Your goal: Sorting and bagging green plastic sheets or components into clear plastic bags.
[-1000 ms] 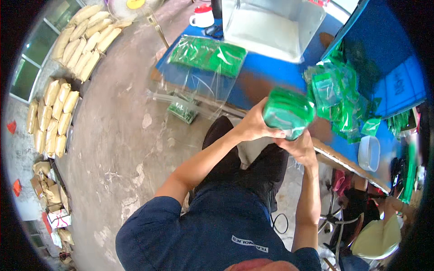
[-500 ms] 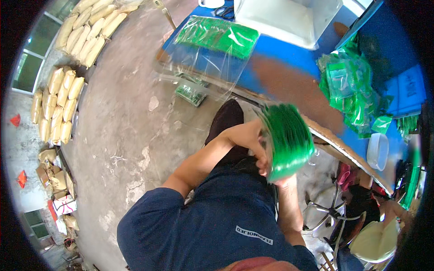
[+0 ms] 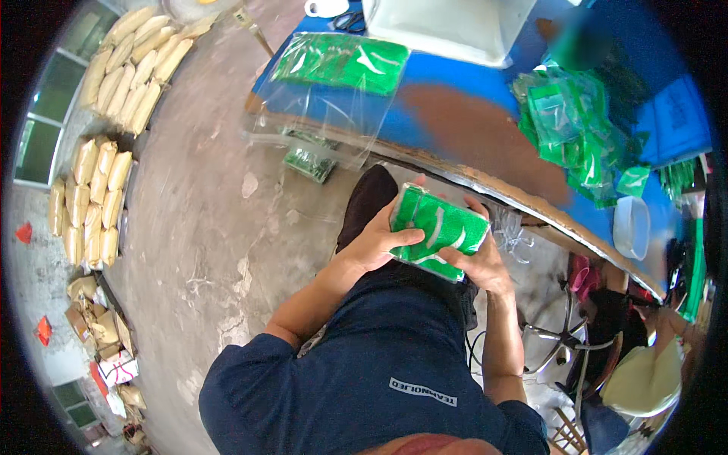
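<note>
Above my lap, clear of the table edge, I hold a stack of green plastic packets [image 3: 441, 221] with its broad face turned up. My left hand [image 3: 379, 239] grips its left end, the thumb lying across the top. From the right, my right hand [image 3: 485, 262] closes round the other end, its thumb pressed on the near edge. The fingers beneath the stack are mostly hidden. Ahead on the blue table [image 3: 432, 73], a large clear bag [image 3: 326, 117] holds more green packets [image 3: 341, 62] and hangs partly over the front edge.
A loose heap of green packets [image 3: 569, 125] lies at the table's right, near a small translucent tub [image 3: 631, 227]. A white bin [image 3: 447, 34] and scissors [image 3: 349, 21] sit at the back. Stacked sacks [image 3: 95, 193] line the left wall. A swivel chair base [image 3: 563, 340] stands right.
The stack has tilted from edge-on to flat, its broad face now up, and sits slightly further left. My right hand has come up from beneath onto its right side.
</note>
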### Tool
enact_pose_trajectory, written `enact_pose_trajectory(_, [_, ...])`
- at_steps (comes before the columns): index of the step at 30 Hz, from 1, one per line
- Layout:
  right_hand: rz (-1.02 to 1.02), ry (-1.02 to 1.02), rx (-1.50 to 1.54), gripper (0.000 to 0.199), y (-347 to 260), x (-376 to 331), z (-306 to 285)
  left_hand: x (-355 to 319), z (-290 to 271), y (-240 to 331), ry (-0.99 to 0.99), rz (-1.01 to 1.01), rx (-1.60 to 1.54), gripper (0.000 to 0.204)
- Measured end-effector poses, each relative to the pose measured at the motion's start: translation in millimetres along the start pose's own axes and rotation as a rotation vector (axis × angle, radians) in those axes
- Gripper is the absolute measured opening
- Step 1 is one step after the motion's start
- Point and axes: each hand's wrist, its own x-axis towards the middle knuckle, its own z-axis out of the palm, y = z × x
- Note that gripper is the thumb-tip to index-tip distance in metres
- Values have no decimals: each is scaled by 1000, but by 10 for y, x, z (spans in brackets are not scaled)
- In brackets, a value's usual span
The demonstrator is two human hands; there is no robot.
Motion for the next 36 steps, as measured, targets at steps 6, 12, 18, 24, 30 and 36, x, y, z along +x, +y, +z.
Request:
enact_pose_trajectory(6, [-300, 328, 244, 102, -45, 138, 107, 324, 107, 9, -127, 174, -67, 87])
enact_pose_trajectory(12, [-331, 395, 457, 95, 45, 127, 39, 519, 341, -352, 166, 65, 283, 60])
enact_pose_trajectory(18, [-159, 473, 215, 99, 189, -97, -192, 410, 364, -264, 203, 316, 557, 55])
enact_pose_trajectory(24, [368, -163, 931, 100, -111, -103, -361, 439, 415, 454, -615, 857, 1847, 45])
enact_pose_trajectory(30, [348, -105, 722, 35, -12, -64, -335, 526, 143, 132, -686, 1008, 1816, 48])
enact_pose_trajectory(36, [237, 111, 422, 63, -125, -375, -227, 199, 150, -19, -737, 757, 2042, 83])
